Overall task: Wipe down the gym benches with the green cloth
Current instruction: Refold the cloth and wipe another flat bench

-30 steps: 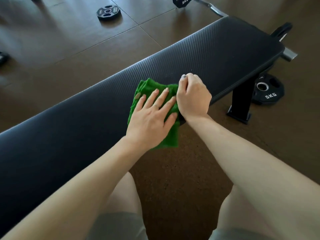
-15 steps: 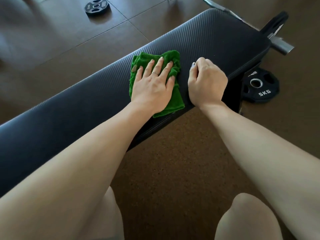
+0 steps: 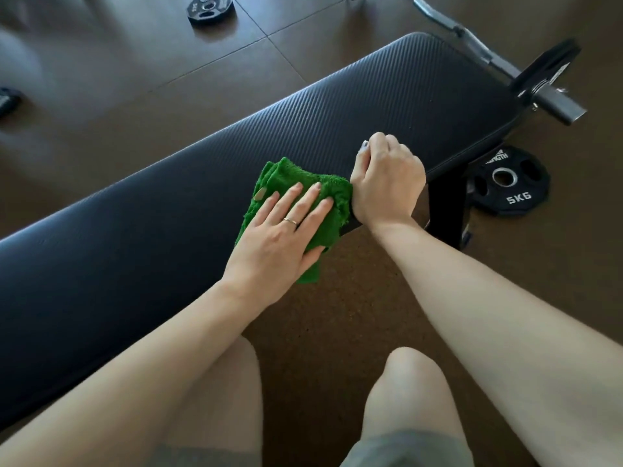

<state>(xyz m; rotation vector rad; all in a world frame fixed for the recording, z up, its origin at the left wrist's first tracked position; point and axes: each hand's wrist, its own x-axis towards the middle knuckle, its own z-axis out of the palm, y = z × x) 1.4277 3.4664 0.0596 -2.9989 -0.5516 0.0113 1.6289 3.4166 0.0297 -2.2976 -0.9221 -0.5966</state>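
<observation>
You pressed the green cloth (image 3: 305, 197) flat-handed (image 3: 279, 235) on the bench (image 3: 387, 106); right hand (image 3: 387, 183), curled empty, rested beside it; next, probably sweep onward

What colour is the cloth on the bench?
The cloth is bright green, seen clearly in the head view, lying on the black bench.

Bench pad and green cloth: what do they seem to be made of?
Bench pad: likely vinyl or faux leather over padding, matte black with a fine ribbed weave texture and soft sheen. Green cloth: looks like terry towelling, its surface fuzzy and looped, folded in layers.
</observation>
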